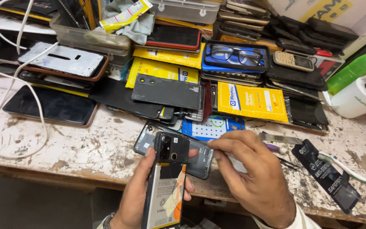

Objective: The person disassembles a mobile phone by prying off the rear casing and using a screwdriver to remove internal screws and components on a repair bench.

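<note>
The left hand [138, 199] wraps around an opened phone [166, 186], gripping it by both long sides, thumb on the left edge and fingers curled round the right. The phone hangs out past the front edge of the bench [77, 148], back cover off, battery [166, 199] showing white with an orange patch, and the black camera block at the top. The right hand [255, 178] comes in from the right, fingers pinched narrow on a thin pale strip [236, 162]; whether that is a pry tool or a cable, I cannot tell. Its fingertips sit just beside the phone's upper right corner.

This looks like the teardown stage: the shell is open and work is at the top section. The next move calls for a steady left grip and a fine, light touch near that camera block.

Under the hands, at the front edge, lies another bare phone frame [200, 163]. A metal blade [280, 138] and a black anti-static pouch [327, 174] lie to the right. Toward the back edge, stacked phones, yellow packets [253, 101] and a pair of glasses [236, 55].
</note>
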A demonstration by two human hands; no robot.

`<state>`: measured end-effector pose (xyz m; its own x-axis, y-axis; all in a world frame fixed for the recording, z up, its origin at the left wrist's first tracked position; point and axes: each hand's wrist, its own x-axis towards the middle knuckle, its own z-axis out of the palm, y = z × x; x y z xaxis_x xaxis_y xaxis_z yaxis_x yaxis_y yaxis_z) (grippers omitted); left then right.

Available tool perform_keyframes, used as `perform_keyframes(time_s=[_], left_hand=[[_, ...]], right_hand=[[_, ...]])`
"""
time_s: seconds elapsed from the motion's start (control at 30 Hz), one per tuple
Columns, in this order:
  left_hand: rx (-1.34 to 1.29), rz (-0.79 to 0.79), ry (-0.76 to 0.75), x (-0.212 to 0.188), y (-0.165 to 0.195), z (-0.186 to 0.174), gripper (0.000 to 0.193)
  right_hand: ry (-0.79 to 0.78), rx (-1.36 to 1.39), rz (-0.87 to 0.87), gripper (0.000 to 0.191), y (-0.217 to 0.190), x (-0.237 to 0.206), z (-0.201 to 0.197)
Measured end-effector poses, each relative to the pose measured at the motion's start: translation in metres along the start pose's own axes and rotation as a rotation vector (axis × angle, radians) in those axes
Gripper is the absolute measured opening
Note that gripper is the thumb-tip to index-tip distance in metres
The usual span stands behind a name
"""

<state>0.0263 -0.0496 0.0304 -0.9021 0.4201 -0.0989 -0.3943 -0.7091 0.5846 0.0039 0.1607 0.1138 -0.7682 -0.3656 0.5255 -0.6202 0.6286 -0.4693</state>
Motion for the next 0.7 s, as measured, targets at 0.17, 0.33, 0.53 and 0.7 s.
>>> perform_keyframes(time_s=[0.17, 0.33, 0.53, 0.7], left_hand=[[-0.054, -0.004, 0.045, 0.001, -0.001, 0.001, 0.082], [-0.124, -0.086, -0.049, 0.004, -0.004, 0.003, 0.083], [-0.092, -0.115, -0.031, 0.007, -0.006, 0.005, 0.082], [-0.057, -0.093, 0.003, 0.007, -0.008, 0.006, 0.081]], right_hand=[[0.034, -0.029, 0.039, 0.023, 0.005, -0.006, -0.004], [-0.074, -0.082, 0.001, 0.023, 0.01, -0.015, 0.009], [-0.081, -0.092, 0.004, 0.02, 0.008, -0.019, -0.001], [0.052, -0.083, 0.026, 0.02, -0.001, -0.009, -0.015]])
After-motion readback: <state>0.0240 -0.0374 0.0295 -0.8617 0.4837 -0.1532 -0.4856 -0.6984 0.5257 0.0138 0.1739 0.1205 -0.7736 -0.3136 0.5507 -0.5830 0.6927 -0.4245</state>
